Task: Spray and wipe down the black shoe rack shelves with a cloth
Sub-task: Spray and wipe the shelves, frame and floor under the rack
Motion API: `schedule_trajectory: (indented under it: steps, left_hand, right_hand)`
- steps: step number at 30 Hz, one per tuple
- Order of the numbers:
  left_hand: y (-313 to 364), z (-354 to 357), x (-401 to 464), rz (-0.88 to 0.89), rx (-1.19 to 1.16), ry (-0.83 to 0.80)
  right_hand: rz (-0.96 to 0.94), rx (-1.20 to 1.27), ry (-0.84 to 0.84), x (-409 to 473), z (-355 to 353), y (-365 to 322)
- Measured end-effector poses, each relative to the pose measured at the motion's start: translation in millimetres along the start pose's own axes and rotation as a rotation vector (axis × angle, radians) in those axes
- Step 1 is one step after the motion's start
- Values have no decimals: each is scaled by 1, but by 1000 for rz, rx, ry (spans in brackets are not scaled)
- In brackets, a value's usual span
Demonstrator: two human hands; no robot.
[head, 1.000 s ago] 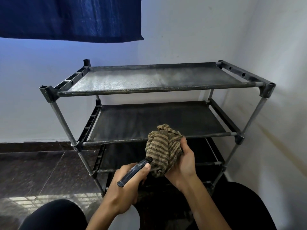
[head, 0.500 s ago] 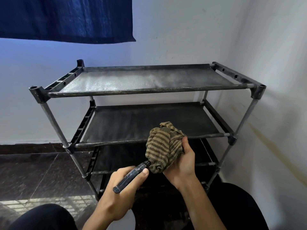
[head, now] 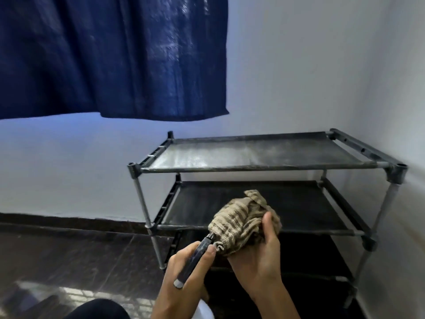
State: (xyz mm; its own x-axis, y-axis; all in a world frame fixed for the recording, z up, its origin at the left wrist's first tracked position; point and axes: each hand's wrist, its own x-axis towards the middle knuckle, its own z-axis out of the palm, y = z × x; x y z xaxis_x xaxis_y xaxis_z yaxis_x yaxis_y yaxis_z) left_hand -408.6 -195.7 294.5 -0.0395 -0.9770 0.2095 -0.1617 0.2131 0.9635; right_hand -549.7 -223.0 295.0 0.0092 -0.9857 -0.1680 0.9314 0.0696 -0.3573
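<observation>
- The black shoe rack (head: pixel 264 166) stands pushed into the corner where two pale walls meet, so only its front and left side are open to reach. Its top shelf (head: pixel 253 153) looks grey and dusty or misted, and the shelf below is darker. Compared with a second ago it sits further right and lower in view, as the head has turned up and to the left.
- A dark blue curtain (head: pixel 115 56) hangs over the left wall and now fills most of the upper view, where earlier only its bottom edge showed.
- The dark polished floor (head: pixel 69 261) runs along the left, with a bright reflection near the bottom.
- The right hand (head: pixel 257 256) has its fingers and thumb curled round a bunched, striped brown cloth (head: pixel 239 222), holding it up in front of the middle shelf, presumably so it can take the liquid before touching the rack. This grip matches the earlier frames.
- The left hand (head: pixel 184 282) grips a slim dark spray bottle (head: pixel 195 261) with fingers wrapped round the barrel, its nozzle end pressed right against the lower edge of the cloth. I'd judge this as wetting the cloth rather than spraying the shelf directly. A second ago the nozzle was just at the cloth; now it is tucked into the fold.
</observation>
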Motion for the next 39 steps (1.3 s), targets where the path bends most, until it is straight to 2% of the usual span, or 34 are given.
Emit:
schedule_trajectory:
  steps: [3,5,9,12,15,17,19,22,24,26,30,33,35,37,39]
  left_hand:
    - [3,-28,8,-13,146,118]
    - [-1,-49,20,0,261,149]
    - [-13,-84,59,164,187,140]
    - [-11,-107,90,141,40,216]
    - [-10,-127,115,122,-23,180]
    - [-9,-133,129,139,-38,137]
    - [-14,-135,141,131,-161,98]
    - [-22,-133,155,69,-349,66]
    - [-23,-128,156,12,-414,43]
    - [-21,-122,156,5,-388,20]
    - [-22,-118,160,27,-324,42]
    - [-29,-120,163,43,-292,37]
    - [-33,-121,164,29,-314,31]
    - [-34,-123,164,14,-330,19]
    - [-34,-125,164,21,-373,22]
  right_hand:
    - [-33,-100,-30,-2,15,15]
    - [-164,-205,22,3,27,27]
    - [-576,-464,125,26,66,57]
    - [-908,-576,78,58,100,87]
    - [-1162,-784,129,97,124,121]
    - [-1189,-1029,150,118,133,141]
    - [-1173,-1313,139,130,136,154]
    - [-1313,-1715,94,133,130,155]
    - [-1364,-1857,28,130,124,140]
    - [-1373,-1958,63,123,121,119]
    - [-1146,-1995,239,108,107,69]
    - [-1184,-1867,338,99,94,49]
    - [-1175,-1777,389,101,101,65]
    - [-1243,-1799,257,108,112,95]
    - [-1258,-1821,-16,115,121,122]
